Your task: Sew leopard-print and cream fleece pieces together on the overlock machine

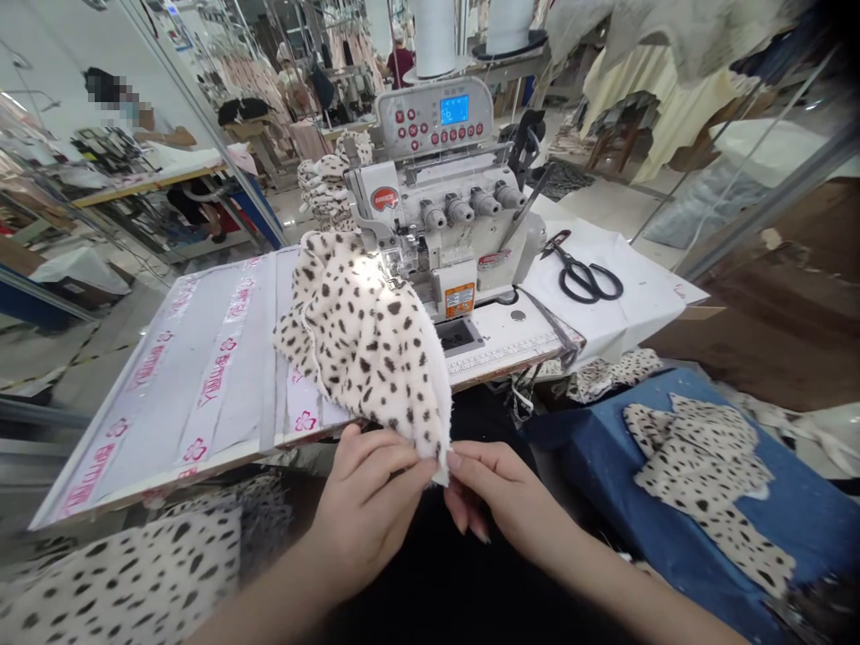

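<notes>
Spotted fabric: plush, off-white, dark irregular spots; fuzzy cut edge on the right; lies under the machine head and over the table edge, narrowing to a corner between the hands.
Left hand: thumb and forefinger clamped on that corner; other fingers bent alongside.
Right hand: thumb and forefinger pinched on the corner's right edge, just beside the left fingertips; remaining fingers curled below.
Sewing machine: pale hard casing, four ridged round dials, red badge, blue-lit display.
Tabletop: flat, covered in whitish sheet with pink flower print and lettering.
Scissors: black looped handles, on white covering right of the machine.
Blue cloth: smooth, draped, carrying spotted cut pieces.
Lower-left fabric: same spots, cut off by frame.
Hidden: needle point, lost in lamp glare; cloth between fingertips; fabric underside.
Hard to read: badge, display text.
Cut off: thread cones at top; both forearms at bottom.
</notes>
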A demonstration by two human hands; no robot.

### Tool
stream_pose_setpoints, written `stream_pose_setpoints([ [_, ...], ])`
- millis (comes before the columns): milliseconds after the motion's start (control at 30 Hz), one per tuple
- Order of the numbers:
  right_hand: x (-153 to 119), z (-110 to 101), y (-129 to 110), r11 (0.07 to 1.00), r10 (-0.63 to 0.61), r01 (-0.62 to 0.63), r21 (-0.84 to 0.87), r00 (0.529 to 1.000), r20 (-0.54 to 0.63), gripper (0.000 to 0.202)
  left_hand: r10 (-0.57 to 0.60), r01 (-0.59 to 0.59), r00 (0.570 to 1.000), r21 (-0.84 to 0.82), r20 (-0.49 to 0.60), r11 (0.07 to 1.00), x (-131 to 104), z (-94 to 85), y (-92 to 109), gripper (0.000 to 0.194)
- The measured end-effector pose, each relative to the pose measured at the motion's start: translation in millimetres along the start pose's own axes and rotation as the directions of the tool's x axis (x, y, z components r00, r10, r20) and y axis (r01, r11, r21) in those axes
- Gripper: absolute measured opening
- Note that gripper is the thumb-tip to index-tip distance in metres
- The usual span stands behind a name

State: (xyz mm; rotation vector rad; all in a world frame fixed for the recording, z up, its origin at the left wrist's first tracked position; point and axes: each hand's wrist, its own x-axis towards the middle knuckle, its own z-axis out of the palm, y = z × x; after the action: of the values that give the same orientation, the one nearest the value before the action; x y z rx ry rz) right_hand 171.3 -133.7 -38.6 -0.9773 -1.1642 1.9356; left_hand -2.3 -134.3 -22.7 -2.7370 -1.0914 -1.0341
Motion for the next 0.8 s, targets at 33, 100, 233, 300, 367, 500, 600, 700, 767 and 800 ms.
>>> stream_pose_setpoints([
  [33,0,0,1,0.999,-0.001,0.001,0.034,1.0,0.003,0.034,0.009,-0.009,1.0,0.013,0.013,1.0,0,-0.4,1,0.027],
  [100,0,-2,3,0.991,0.015,-0.019,0.134,0.999,0.032,0.039,0.025,-0.026,0.999,0.032,0.035,0.999,0,-0.6,2,0.027],
  [233,1,-7,3,0.919,0.097,-0.16,0.359,0.978,0.186,0.054,0.044,-0.044,0.999,0.039,0.024,0.998,0,1.6,3,0.021],
  [300,0,-9,1,0.884,0.129,-0.23,0.406,0.957,0.261,0.062,0.038,-0.038,0.999,0.025,0.02,0.999,0,3.0,2,0.019],
  [367,-2,-9,-1,0.886,0.153,-0.264,0.38,0.942,0.299,0.069,0.031,-0.031,0.999,0.003,0.025,1.0,-1,3.6,1,0.02],
  [500,-8,-11,1,0.997,-0.01,0.013,-0.076,0.999,0.044,0.052,0.033,-0.033,0.999,-0.047,0.001,0.998,0,1.8,-1,0.019],
  [600,-6,-15,1,0.638,-0.562,0.408,-0.654,0.826,-0.033,0.021,0.048,-0.05,0.998,-0.077,-0.028,0.996,2,0.3,-2,0.019],
  [700,4,-21,-2,0.193,-0.726,0.628,-0.754,0.608,0.321,0.028,0.059,-0.063,0.996,-0.077,-0.061,0.995,1,2.4,-2,0.019],
  [767,12,-24,-7,0.102,-0.699,0.699,-0.708,0.557,0.449,0.024,0.052,-0.058,0.997,-0.104,-0.054,0.993,1,5.8,0,0.017],
  [800,15,-25,-11,0.106,-0.686,0.717,-0.689,0.554,0.471,0.021,0.051,-0.055,0.998,-0.122,-0.033,0.991,1,7.8,2,0.015],
])
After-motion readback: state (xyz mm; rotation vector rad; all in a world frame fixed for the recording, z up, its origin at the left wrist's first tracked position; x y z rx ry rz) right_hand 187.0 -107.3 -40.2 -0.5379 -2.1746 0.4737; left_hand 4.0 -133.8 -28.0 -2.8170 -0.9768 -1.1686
